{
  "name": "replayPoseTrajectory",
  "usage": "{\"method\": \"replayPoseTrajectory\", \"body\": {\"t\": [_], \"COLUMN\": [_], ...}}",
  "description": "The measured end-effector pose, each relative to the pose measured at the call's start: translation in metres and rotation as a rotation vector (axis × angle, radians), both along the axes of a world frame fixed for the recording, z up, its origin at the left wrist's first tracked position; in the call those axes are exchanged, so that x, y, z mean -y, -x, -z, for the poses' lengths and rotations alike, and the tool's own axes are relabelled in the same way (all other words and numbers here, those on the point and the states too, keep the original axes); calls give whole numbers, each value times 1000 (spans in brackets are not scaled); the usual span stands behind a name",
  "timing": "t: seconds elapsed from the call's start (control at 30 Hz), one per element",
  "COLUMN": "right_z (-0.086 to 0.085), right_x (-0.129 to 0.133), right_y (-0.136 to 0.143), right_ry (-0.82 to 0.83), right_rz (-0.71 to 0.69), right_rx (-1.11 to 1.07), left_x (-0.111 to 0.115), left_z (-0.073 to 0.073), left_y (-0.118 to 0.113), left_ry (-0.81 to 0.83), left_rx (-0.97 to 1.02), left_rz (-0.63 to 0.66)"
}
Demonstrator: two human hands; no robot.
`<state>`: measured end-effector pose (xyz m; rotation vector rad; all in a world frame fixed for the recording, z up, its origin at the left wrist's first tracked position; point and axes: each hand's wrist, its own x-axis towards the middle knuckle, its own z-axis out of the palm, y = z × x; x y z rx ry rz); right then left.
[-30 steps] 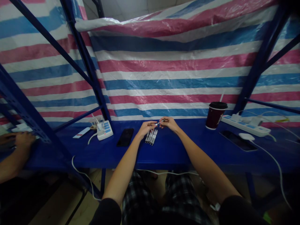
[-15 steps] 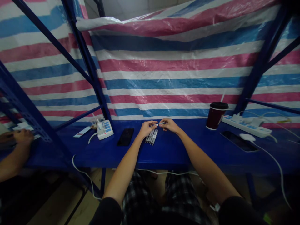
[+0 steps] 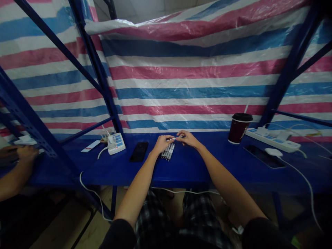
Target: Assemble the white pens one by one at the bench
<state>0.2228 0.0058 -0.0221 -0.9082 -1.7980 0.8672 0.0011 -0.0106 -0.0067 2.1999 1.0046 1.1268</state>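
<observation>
My left hand (image 3: 163, 143) and my right hand (image 3: 186, 138) meet over the blue table (image 3: 192, 169), near its far side. Between them a slim white pen (image 3: 171, 139) lies crosswise, its left part pinched by my left fingers and its right end by my right fingers. Both hands are closed on it. Just below, several white and grey pens (image 3: 168, 152) with dark tips lie side by side in a row on the table, partly covered by my left hand.
A black phone (image 3: 139, 151) and a white power strip (image 3: 116, 143) lie to the left. On the right stand a dark red cup (image 3: 239, 128) with a straw, another phone (image 3: 264, 156) and a long power strip (image 3: 275, 139). A co-worker's hand (image 3: 26, 152) shows at far left.
My hands hold almost the same place. The fingers have shifted slightly on the pen, and more of its white part shows between them. The row of pens lies unmoved.
</observation>
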Motion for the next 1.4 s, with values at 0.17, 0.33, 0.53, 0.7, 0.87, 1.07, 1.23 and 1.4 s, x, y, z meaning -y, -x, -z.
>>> {"method": "replayPoseTrajectory", "body": {"t": [0.17, 0.33, 0.53, 0.7, 0.87, 1.07, 1.23, 1.4], "right_z": [-1, 0, -1, -2, -2, -4, -4, -1], "right_x": [0, -1, 0, 1, 0, 2, 2, -1], "right_y": [0, -1, -2, -2, -3, -3, -4, -1], "right_ry": [-22, -23, -32, -34, -18, -1, 43, 154], "right_rz": [11, 14, -8, 4, -10, -16, -59, -98], "right_rx": [36, 73, 125, 92, 105, 112, 120, 70], "left_x": [-2, -5, -6, -4, -2, -3, -4, -4], "left_z": [1, 4, 5, 3, 2, 2, 4, 3], "left_y": [1, 2, 2, 1, 1, 1, 2, 2], "left_ry": [-18, -57, -55, -57, -54, -56, -56, -154], "left_rx": [-1, -32, -36, -31, -37, -47, -112, -138], "left_rz": [-12, -16, -9, -12, -20, -13, -35, -126]}}
